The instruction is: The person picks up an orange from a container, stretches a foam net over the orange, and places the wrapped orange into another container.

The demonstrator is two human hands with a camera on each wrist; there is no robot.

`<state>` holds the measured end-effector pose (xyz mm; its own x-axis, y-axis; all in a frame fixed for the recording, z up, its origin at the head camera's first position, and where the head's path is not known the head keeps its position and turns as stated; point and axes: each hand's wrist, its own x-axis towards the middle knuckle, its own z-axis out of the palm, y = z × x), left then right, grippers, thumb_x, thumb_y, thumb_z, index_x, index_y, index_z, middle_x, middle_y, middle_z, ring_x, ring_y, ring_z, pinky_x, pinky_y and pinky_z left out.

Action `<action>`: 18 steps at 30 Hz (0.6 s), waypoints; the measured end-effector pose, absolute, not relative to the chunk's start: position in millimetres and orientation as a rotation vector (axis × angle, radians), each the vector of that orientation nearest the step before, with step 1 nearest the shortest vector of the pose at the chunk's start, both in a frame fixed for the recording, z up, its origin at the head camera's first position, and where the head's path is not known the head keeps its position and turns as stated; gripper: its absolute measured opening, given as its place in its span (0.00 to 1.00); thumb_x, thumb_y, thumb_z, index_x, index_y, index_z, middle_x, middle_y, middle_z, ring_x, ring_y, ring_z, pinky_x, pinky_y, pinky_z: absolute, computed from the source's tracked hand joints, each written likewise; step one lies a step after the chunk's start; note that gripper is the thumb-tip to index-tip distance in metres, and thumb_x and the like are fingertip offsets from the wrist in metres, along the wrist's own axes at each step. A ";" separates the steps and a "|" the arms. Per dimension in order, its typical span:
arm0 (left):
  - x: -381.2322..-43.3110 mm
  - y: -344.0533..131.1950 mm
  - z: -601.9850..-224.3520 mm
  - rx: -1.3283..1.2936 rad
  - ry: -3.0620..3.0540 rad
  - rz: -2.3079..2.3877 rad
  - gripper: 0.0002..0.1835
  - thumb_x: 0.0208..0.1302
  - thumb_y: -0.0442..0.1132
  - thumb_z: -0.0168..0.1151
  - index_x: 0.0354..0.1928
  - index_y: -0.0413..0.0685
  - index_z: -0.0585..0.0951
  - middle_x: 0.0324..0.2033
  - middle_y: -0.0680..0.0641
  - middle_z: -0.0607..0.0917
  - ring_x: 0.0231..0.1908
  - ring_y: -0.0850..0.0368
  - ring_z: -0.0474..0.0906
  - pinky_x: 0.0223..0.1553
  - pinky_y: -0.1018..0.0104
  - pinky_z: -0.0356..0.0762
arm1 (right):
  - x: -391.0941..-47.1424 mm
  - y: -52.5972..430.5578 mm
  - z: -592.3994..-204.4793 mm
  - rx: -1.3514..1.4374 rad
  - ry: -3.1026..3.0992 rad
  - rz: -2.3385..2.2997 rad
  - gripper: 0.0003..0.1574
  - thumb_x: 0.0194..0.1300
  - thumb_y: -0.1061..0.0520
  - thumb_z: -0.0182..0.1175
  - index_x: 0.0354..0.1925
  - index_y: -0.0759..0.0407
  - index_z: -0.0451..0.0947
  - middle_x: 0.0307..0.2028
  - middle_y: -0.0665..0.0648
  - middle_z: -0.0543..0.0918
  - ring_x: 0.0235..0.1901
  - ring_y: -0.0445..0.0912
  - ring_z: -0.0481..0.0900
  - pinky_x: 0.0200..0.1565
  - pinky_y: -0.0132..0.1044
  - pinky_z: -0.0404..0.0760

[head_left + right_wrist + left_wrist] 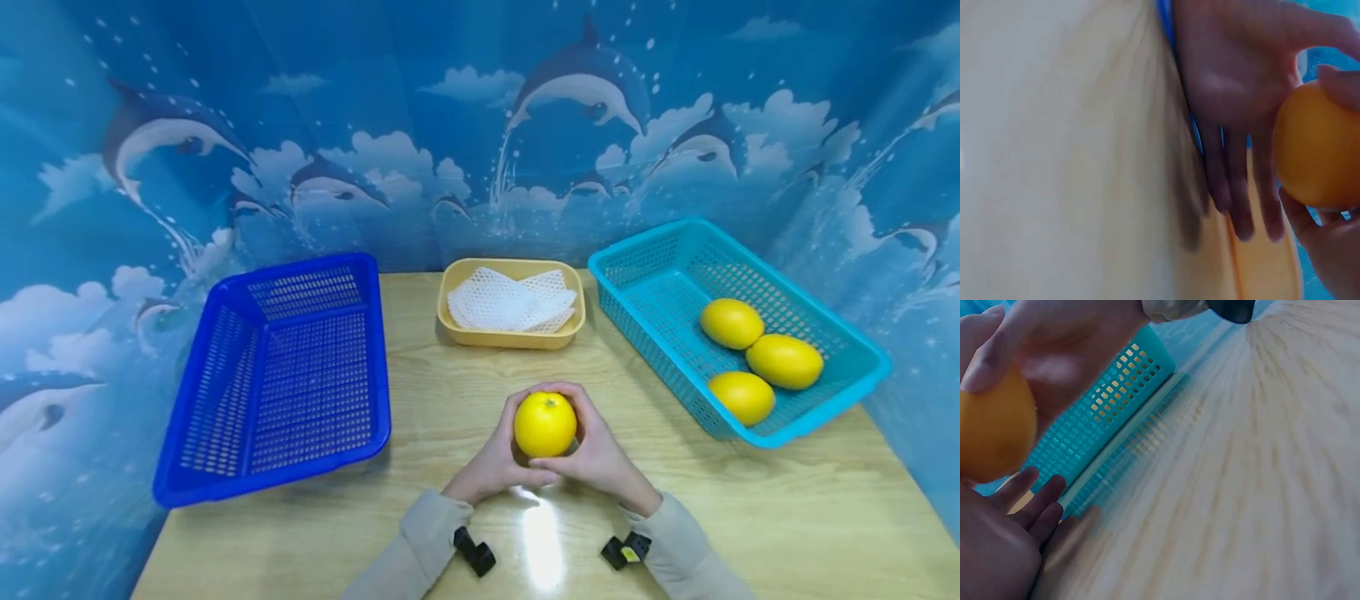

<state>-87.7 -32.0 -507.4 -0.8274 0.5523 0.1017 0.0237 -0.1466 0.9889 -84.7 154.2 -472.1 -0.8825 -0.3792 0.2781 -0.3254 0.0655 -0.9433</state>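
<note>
Between both hands, above the wooden table, a round yellow orange (545, 425) is held with its stem end facing up. My left hand (495, 454) curves its thumb and index finger round the left side, and my right hand (598, 450) does the same on the right. In the left wrist view the orange (994, 428) has thumb and fingers against it. The right wrist view shows the left hand's lower fingers (1235, 181) stretched out beside the orange (1319, 150), away from its skin.
A teal basket (645, 329) on the right contains three more oranges (784, 362). The blue basket (318, 375) at left holds nothing. White foam net sleeves (498, 300) lie in a small tan tray (517, 340) at the back, before a dolphin-print curtain (420, 108).
</note>
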 end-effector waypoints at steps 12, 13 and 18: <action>-90.5 -31.7 -508.5 0.597 1.966 1.906 0.45 0.53 0.46 0.77 0.69 0.69 0.61 0.65 0.59 0.69 0.61 0.57 0.70 0.64 0.48 0.63 | -86.0 156.5 -497.2 -0.784 2.303 -1.955 0.58 0.37 0.67 0.81 0.65 0.56 0.62 0.64 0.57 0.66 0.64 0.50 0.65 0.66 0.38 0.61; -90.9 -32.1 -508.8 0.599 1.989 1.894 0.44 0.53 0.46 0.77 0.69 0.69 0.62 0.64 0.59 0.70 0.60 0.57 0.71 0.63 0.49 0.65 | -85.4 155.1 -496.4 -0.830 2.307 -1.961 0.58 0.37 0.68 0.81 0.64 0.59 0.63 0.64 0.59 0.65 0.63 0.50 0.64 0.65 0.37 0.61; -90.8 -34.9 -511.6 0.610 2.106 1.845 0.44 0.51 0.44 0.79 0.68 0.68 0.65 0.63 0.59 0.73 0.57 0.58 0.73 0.61 0.55 0.70 | -79.8 147.7 -487.7 -0.985 2.324 -1.975 0.53 0.37 0.72 0.77 0.61 0.70 0.64 0.60 0.67 0.66 0.61 0.50 0.64 0.64 0.35 0.62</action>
<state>-90.8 -34.9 -511.6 -0.8733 0.4823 0.0687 0.1314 0.0976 0.9865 -79.8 147.7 -487.7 -0.8091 -0.4064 0.4245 -0.4845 0.0523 -0.8732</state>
